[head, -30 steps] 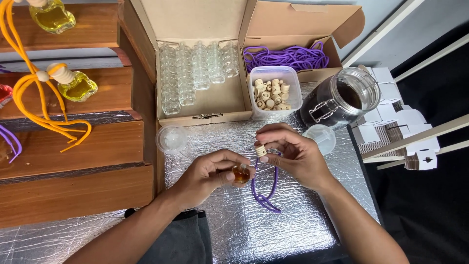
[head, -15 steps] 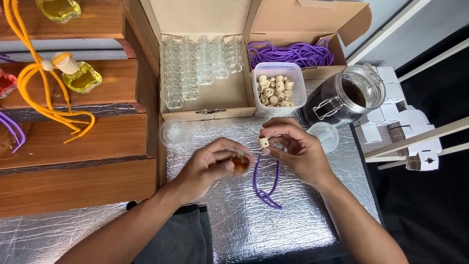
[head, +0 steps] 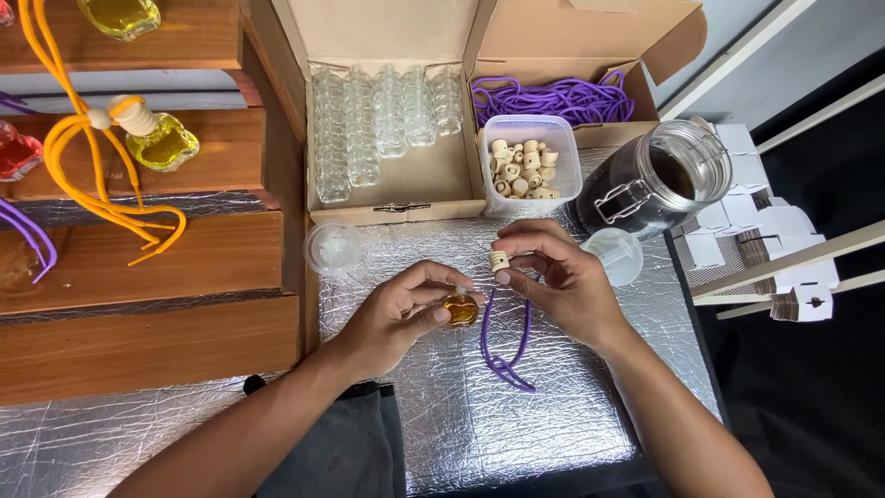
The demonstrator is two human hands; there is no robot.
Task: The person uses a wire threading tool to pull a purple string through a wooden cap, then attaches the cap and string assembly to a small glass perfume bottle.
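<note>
Between the hands hangs a purple cord [head: 505, 343]. Left hand [head: 398, 314] pinches a small amber bottle [head: 460, 310]; right hand [head: 564, 281] grips a wooden cap [head: 499, 261] just above it.

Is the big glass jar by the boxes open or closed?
Open. The glass jar has no lid on its mouth, its wire clasp hangs loose on the side, and you can see straight down to the dark stuff inside.

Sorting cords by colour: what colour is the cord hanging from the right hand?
Purple, seen in the head view: the cord loops down from the right hand.
</note>
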